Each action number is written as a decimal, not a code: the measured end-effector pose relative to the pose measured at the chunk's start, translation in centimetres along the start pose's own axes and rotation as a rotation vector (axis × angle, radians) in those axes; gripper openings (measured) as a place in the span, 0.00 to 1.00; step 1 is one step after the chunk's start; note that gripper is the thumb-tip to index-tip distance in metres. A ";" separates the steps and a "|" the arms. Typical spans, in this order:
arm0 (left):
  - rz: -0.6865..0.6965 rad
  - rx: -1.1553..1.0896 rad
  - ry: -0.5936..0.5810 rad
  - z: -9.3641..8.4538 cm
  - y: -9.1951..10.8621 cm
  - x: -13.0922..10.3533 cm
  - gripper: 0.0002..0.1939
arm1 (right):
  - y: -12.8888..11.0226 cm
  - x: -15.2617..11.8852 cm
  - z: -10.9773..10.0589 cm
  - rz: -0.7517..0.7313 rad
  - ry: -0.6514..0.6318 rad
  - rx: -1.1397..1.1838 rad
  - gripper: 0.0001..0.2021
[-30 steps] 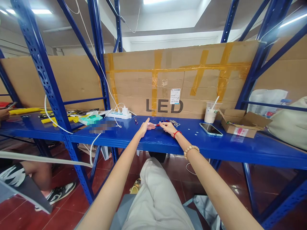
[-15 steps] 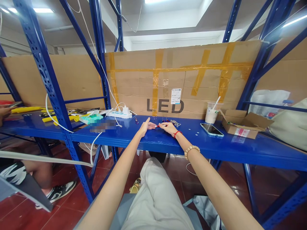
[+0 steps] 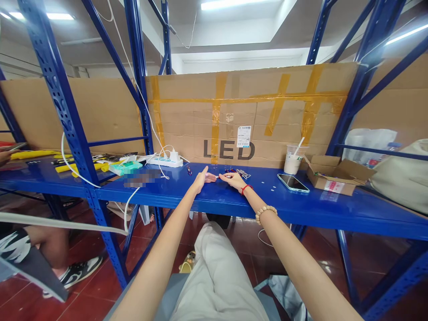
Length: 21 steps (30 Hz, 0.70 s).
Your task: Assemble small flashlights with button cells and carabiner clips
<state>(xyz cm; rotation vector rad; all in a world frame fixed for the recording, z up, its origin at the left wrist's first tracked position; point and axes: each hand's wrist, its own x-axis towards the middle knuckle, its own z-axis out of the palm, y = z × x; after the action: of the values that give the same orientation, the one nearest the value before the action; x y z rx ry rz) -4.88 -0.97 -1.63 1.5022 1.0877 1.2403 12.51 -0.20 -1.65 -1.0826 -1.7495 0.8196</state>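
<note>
My left hand [image 3: 202, 179] rests at the blue shelf top with its thumb up and fingers stretched out flat, holding nothing that I can see. Close to its fingertips, my right hand [image 3: 234, 179] is closed in a pinch on a small slim piece [image 3: 218, 177] with a light tip; its exact kind is too small to tell. Just behind the right hand lies a little heap of metal clasps [image 3: 243, 173] with dark and coloured bits. A small dark trinket [image 3: 189, 170] sits beyond my left hand.
A phone [image 3: 293, 183], a plastic cup with a straw [image 3: 293, 163] and an open cardboard box [image 3: 332, 178] stand right. A power strip [image 3: 167, 161], cables and yellow tools [image 3: 72, 168] are left. Cardboard [image 3: 190, 120] closes off the back. Another person's leg [image 3: 50, 249] shows at lower left.
The view has shifted slightly. Both hands keep nearly the same pose, and the red part seen earlier on the pinched piece shows less now.
</note>
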 end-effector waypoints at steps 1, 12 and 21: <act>0.002 -0.001 0.001 0.0 0.0 0.0 0.33 | 0.1 0.0 0.0 -0.001 -0.001 0.000 0.25; -0.004 0.004 -0.003 -0.1 -0.1 0.3 0.34 | 0.2 0.2 -0.1 -0.001 0.003 -0.008 0.24; -0.011 0.017 0.000 0.0 0.2 0.0 0.34 | 0.5 0.4 0.0 -0.002 0.008 -0.025 0.26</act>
<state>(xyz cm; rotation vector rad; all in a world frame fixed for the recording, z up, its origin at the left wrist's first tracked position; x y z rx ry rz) -4.91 -1.05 -1.44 1.5074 1.1077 1.2261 12.62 0.40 -1.95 -1.0989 -1.7584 0.7934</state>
